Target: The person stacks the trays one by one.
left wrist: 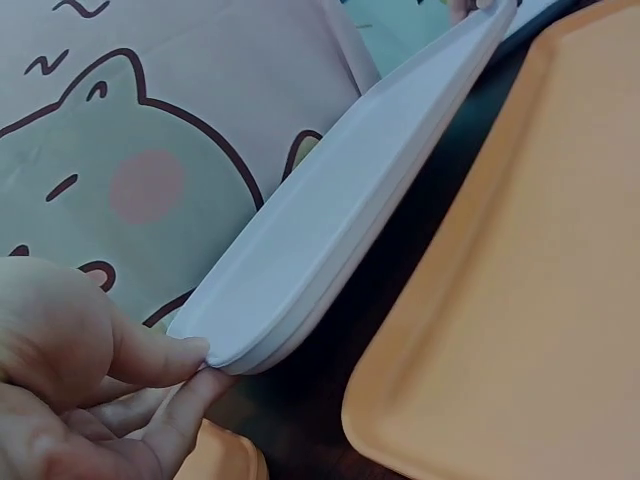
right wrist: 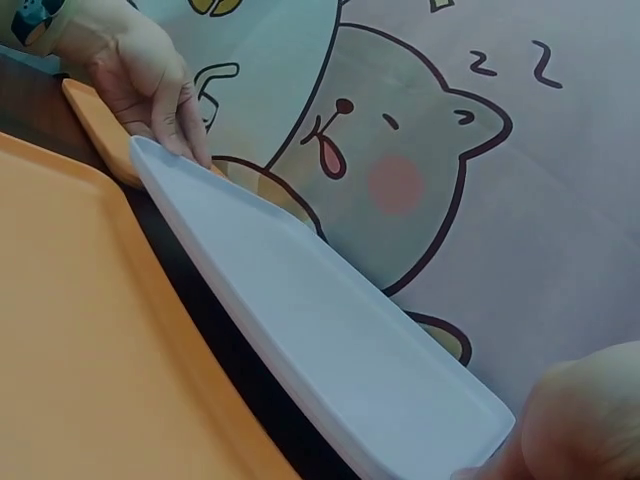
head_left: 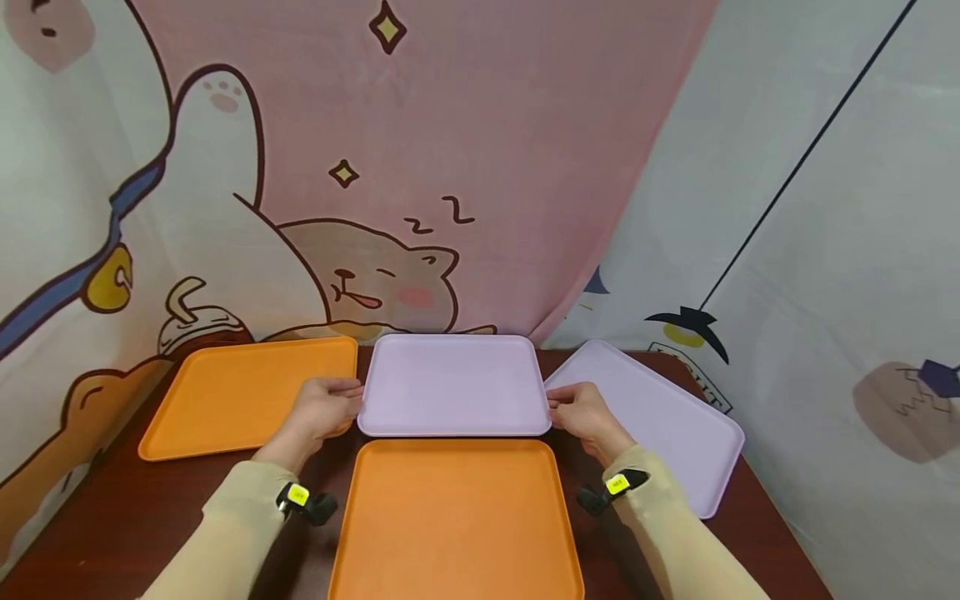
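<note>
A dark brown table spans the bottom of the head view, backed by a cartoon-printed cloth. Just below centre is a lilac tray – the left hand pinches its left edge, the right hand its right, well apart. An orange tray at left and a slanted lavender tray at right are partly hidden by the hands – a nearer orange tray fills the bottom centre

middle tray: plain lilac | front tray: plain orange | tabletop: dark brown | sleeves: pale yellow
</note>
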The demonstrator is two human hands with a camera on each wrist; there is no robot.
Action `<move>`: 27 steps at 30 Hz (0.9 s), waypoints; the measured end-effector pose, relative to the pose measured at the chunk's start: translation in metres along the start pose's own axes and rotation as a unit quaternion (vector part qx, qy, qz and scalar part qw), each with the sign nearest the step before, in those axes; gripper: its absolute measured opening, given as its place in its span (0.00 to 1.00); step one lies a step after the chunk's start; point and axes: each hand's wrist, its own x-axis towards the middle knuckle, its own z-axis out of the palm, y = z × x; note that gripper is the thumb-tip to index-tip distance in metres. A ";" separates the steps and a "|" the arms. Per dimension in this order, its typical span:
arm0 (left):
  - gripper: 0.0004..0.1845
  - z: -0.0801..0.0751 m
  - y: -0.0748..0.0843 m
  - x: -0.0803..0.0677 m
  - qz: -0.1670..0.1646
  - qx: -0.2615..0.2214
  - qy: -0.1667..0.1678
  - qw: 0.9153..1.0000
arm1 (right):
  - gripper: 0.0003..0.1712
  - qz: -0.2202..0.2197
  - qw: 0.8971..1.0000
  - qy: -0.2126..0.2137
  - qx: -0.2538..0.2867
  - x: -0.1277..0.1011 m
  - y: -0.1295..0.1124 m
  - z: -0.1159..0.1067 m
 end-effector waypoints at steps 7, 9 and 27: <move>0.27 -0.004 0.004 -0.009 -0.031 -0.012 -0.029 0.999 | 0.22 -0.016 1.000 -0.003 0.001 -0.009 -0.001 -0.005; 0.27 -0.004 0.005 -0.011 -0.029 -0.013 -0.037 0.999 | 0.23 -0.018 1.000 -0.004 0.007 -0.011 0.000 -0.007; 0.26 -0.008 0.015 -0.042 0.001 -0.018 -0.051 0.999 | 0.24 -0.015 0.998 -0.036 0.047 -0.045 -0.005 -0.023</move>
